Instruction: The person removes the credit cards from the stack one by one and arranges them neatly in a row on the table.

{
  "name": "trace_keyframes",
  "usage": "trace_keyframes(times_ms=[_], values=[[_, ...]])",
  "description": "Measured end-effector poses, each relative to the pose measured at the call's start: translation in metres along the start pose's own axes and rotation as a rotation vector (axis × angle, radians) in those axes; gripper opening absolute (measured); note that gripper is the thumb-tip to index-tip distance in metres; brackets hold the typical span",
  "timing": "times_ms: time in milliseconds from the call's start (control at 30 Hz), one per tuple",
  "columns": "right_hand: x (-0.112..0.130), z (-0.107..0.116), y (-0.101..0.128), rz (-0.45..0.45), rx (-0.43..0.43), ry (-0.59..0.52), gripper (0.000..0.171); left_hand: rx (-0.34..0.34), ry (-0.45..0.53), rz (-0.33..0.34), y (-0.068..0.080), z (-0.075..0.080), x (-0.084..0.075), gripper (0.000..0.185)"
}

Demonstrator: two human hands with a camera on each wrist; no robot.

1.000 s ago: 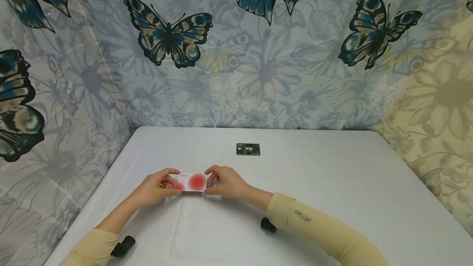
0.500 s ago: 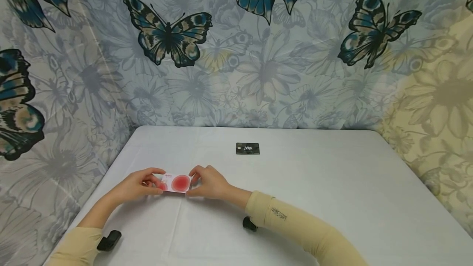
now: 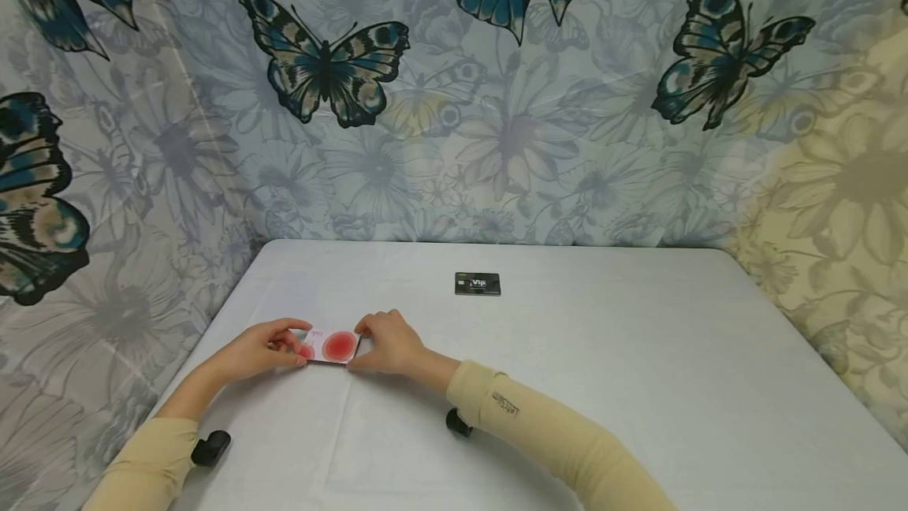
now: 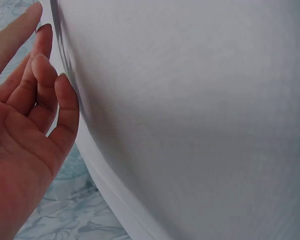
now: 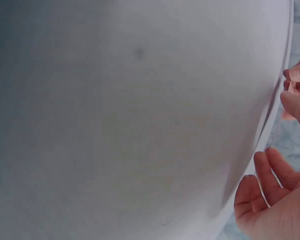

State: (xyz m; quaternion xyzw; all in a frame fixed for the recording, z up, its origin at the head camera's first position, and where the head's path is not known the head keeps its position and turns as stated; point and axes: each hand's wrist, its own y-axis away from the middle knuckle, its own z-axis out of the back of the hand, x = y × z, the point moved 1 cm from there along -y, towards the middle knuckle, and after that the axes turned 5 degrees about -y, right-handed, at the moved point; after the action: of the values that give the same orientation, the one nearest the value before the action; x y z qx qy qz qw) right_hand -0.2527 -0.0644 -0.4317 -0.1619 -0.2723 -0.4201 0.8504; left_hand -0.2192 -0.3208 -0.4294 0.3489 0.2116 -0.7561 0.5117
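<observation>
A white card with red circles (image 3: 333, 346) is held low over the near-left part of the white table (image 3: 603, 369), pinched at its left end by the left hand (image 3: 266, 347) and at its right end by the right hand (image 3: 386, 344), fingers curled onto the short edges. It is judged thin, light, fairly stiff and probably slick, so it is best taken by the edges, as here. A black VIP card (image 3: 478, 284) is seen lying well apart, farther back.

A white table (image 3: 603, 385) stands against draped fabric walls (image 3: 496, 140) printed with pale flowers and large blue-black butterflies (image 3: 325, 65), the right side tinted yellowish under soft, even light.
</observation>
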Motion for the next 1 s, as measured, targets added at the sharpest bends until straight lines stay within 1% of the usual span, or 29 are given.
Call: trace_keyframes(times_ms=[100,200,300,467,733,1000], values=[[-0.001,0.000,-0.005,0.003,-0.012,0.041,0.049,-0.019,-0.024,0.018,-0.003,0.000,0.001,0.057],[-0.001,0.000,-0.008,-0.004,-0.014,0.058,0.049,-0.032,-0.032,0.029,-0.006,0.000,0.000,0.056],[0.000,0.001,-0.010,-0.017,-0.012,0.064,0.049,-0.033,-0.043,0.034,-0.008,0.001,-0.001,0.055],[-0.001,0.002,-0.014,-0.034,-0.022,0.065,0.049,-0.035,-0.088,0.035,-0.014,0.003,-0.001,0.054],[-0.004,0.001,-0.019,-0.056,-0.016,0.078,0.049,-0.027,-0.089,0.050,-0.019,0.004,0.000,0.054],[-0.005,0.001,-0.019,-0.084,-0.014,0.092,0.048,-0.028,-0.084,0.035,-0.024,0.001,0.003,0.052]])
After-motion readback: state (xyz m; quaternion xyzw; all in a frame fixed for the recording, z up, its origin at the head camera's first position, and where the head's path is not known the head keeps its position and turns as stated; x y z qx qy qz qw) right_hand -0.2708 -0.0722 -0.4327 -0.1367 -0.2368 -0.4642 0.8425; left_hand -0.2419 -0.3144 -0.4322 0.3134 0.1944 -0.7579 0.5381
